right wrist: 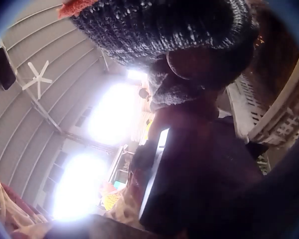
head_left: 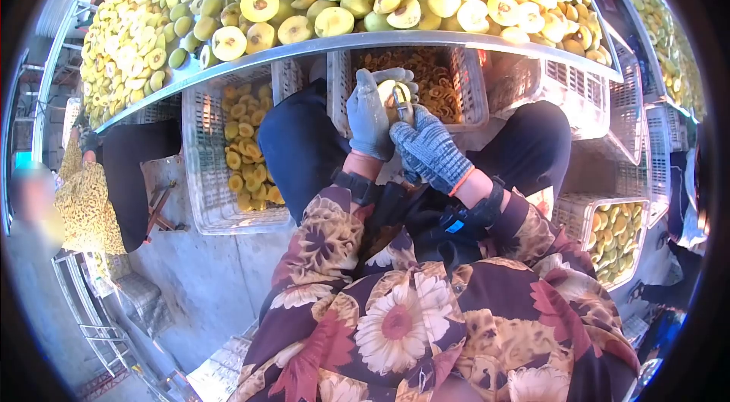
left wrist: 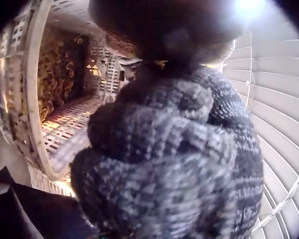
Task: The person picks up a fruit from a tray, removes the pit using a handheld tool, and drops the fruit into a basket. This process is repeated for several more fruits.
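In the head view my left hand (head_left: pixel 369 119), in a pale grey glove, holds a halved yellow fruit (head_left: pixel 388 88) over a crate. My right hand (head_left: pixel 432 148) wears a grey knitted glove with an orange cuff. Its fingers curl round a small metal tool with a looped end (head_left: pixel 401 99), which overlaps the fruit's cut face. Both hands are close together between the knees. The left wrist view shows the knitted right hand (left wrist: pixel 164 149) with folded fingers. From the right wrist, the knitted glove (right wrist: pixel 159 27) is dark, and the tool is hidden.
Halved yellow fruit (head_left: pixel 334 20) covers a metal-edged table ahead. Beneath it, a white crate (head_left: pixel 473 83) contains brown scraps. Another crate (head_left: pixel 199 201) with fruit halves stands left, and a further fruit crate (head_left: pixel 589 204) stands right. Another person (head_left: pixel 34 204) sits at far left.
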